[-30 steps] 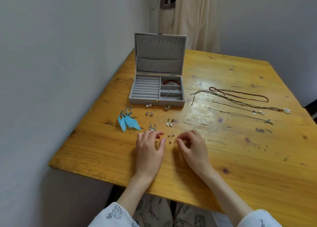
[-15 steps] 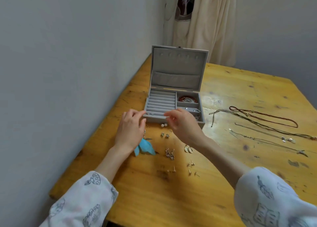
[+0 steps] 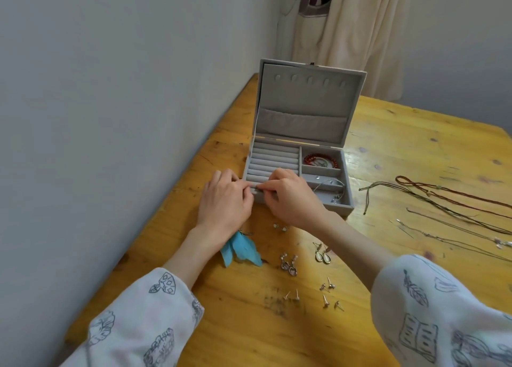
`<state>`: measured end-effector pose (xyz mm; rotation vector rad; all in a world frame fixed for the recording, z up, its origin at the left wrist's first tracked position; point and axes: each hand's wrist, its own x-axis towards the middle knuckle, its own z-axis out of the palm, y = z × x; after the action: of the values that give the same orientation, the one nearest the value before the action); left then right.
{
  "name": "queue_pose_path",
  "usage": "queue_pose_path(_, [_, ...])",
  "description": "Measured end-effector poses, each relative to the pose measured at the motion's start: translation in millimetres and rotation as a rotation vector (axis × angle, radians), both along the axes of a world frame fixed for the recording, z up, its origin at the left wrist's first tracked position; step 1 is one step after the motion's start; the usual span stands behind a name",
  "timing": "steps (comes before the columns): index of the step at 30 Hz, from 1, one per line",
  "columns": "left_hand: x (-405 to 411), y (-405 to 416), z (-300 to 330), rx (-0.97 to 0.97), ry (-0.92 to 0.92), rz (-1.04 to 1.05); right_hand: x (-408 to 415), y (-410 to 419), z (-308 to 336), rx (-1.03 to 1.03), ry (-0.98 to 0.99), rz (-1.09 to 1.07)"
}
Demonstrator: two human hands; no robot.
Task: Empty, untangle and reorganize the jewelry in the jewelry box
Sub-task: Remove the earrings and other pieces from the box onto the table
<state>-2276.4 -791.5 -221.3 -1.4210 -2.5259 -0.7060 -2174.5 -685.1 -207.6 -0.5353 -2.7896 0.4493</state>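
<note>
The grey jewelry box [image 3: 302,108] stands open on the wooden table [image 3: 410,147], lid upright. Its base has ring rolls [image 3: 274,158] on the left. On the right, compartments hold a red bead bracelet [image 3: 320,159] and a silver bangle [image 3: 332,185]. My left hand [image 3: 224,200] and my right hand [image 3: 291,197] meet at the front ring roll, fingers curled. My right thumb and forefinger pinch together there; whatever small piece they hold is hidden. Blue feather earrings [image 3: 241,248] lie partly under my left wrist.
Loose earrings lie in front of the box: small studs [image 3: 279,227], dangling pairs [image 3: 288,264] [image 3: 321,254] and several pin studs [image 3: 327,294]. Corded necklaces [image 3: 448,200] stretch across the table's right side. A wall runs along the left; pale cloth [image 3: 346,33] hangs behind.
Both hands left the pin studs near the table's front and moved up to the box's front ring roll. My view has come closer to the box.
</note>
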Motion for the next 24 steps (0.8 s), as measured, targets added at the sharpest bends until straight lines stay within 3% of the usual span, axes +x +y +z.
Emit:
queue_pose_path(6, [-13,15,20,-0.178,-0.014,-0.015,-14,4,4,-0.172,0.030,-0.100])
queue_pose_path(13, [-27,35,39,-0.379,-0.292,-0.050,-29,12,14,-0.327,-0.141,-0.152])
queue_pose_path(19, [-29,45,42,-0.520,-0.225,-0.074,-32,13,20,-0.291,-0.221,-0.136])
queue_pose_path(24, [-23,33,38,-0.525,-0.137,-0.104,-23,8,19,-0.295,-0.145,-0.209])
